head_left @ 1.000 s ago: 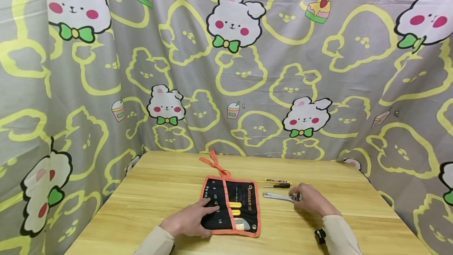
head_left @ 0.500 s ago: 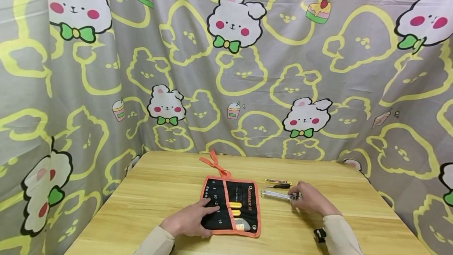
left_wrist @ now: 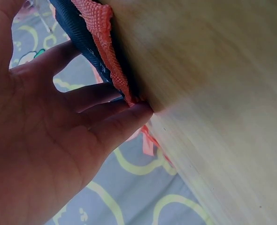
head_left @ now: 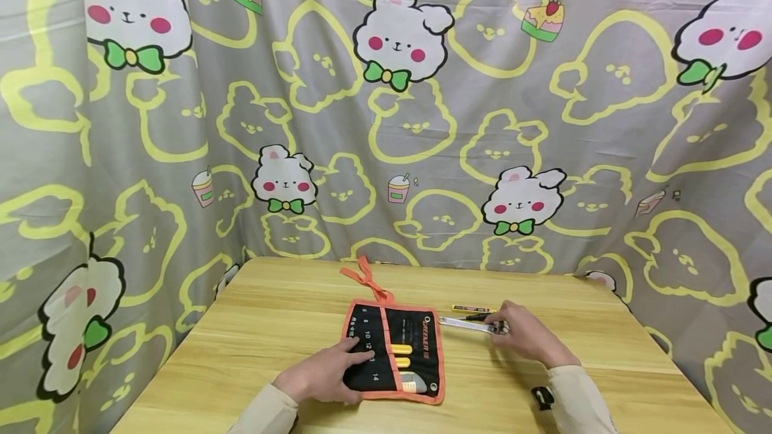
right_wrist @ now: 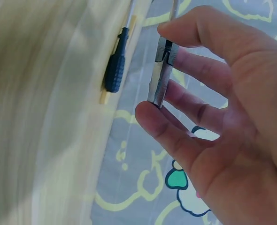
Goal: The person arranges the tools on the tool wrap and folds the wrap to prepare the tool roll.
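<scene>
My right hand (head_left: 526, 332) grips an adjustable wrench (head_left: 467, 323) by its head, its handle pointing left to the pouch's right edge. In the right wrist view, fingertips and thumb pinch the wrench head (right_wrist: 161, 70) on edge. My left hand (head_left: 322, 370) rests on the left part of a black tool pouch (head_left: 416, 327) with orange trim, fingers spread over its numbered slots. The left wrist view has these fingers along the pouch's orange edging (left_wrist: 111, 51). Yellow handles (head_left: 401, 349) and a grey-and-yellow tool (head_left: 412, 382) show in the pouch's pockets.
A black-handled screwdriver (right_wrist: 116, 68) lies beside a slim yellow packet (head_left: 470, 308) just behind the wrench. Orange tie straps (head_left: 368, 280) stretch from the pouch's far edge. A printed curtain (head_left: 338, 119) hangs around the wooden table (head_left: 271, 313).
My right hand has lifted the wrench and moved it left and away from me, so its handle end meets the pouch's edge. The left hand stays in place on the pouch.
</scene>
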Demonstrator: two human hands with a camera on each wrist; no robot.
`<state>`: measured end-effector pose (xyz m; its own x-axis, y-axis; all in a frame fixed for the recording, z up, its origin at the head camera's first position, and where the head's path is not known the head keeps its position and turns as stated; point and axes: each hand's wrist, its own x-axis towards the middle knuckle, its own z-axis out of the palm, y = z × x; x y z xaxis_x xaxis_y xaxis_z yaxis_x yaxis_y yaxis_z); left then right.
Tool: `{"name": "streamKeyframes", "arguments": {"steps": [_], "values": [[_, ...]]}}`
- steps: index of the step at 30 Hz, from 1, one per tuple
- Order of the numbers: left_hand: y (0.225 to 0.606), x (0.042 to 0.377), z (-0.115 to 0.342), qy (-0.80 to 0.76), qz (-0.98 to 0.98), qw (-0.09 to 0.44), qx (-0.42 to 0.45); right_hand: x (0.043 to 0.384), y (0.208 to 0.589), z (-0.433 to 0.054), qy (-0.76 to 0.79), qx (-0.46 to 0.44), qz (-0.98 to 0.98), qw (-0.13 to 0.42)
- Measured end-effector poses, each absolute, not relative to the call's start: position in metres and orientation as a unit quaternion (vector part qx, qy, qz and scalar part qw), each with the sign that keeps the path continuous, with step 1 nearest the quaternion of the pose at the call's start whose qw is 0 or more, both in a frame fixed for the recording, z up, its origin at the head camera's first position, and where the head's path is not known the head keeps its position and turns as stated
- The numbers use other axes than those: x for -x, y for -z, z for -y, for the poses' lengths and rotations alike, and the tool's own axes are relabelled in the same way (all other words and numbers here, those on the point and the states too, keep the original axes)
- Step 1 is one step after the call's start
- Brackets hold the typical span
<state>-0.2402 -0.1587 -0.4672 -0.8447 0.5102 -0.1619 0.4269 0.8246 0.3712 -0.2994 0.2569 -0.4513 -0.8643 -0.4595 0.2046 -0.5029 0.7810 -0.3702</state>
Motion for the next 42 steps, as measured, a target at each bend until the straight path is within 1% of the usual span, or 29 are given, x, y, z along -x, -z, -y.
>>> {"name": "streamKeyframes", "arguments": {"steps": [10,23,35,42], "values": [[0.467,0.240,0.159,-0.164,-0.946,0.130,-0.247,0.298,0.450,-0.241,-0.206,-0.252,0.942,0.077],[0.466,0.240,0.159,-0.164,-0.946,0.130,-0.247,0.302,0.460,-0.213,-0.175,-0.280,0.938,0.107],[0.466,0.240,0.159,-0.162,-0.945,0.127,-0.253,0.300,0.469,-0.192,-0.172,-0.299,0.933,0.100],[0.465,0.240,0.159,-0.162,-0.946,0.131,-0.248,0.299,0.474,-0.179,-0.168,-0.295,0.937,0.089]]}}
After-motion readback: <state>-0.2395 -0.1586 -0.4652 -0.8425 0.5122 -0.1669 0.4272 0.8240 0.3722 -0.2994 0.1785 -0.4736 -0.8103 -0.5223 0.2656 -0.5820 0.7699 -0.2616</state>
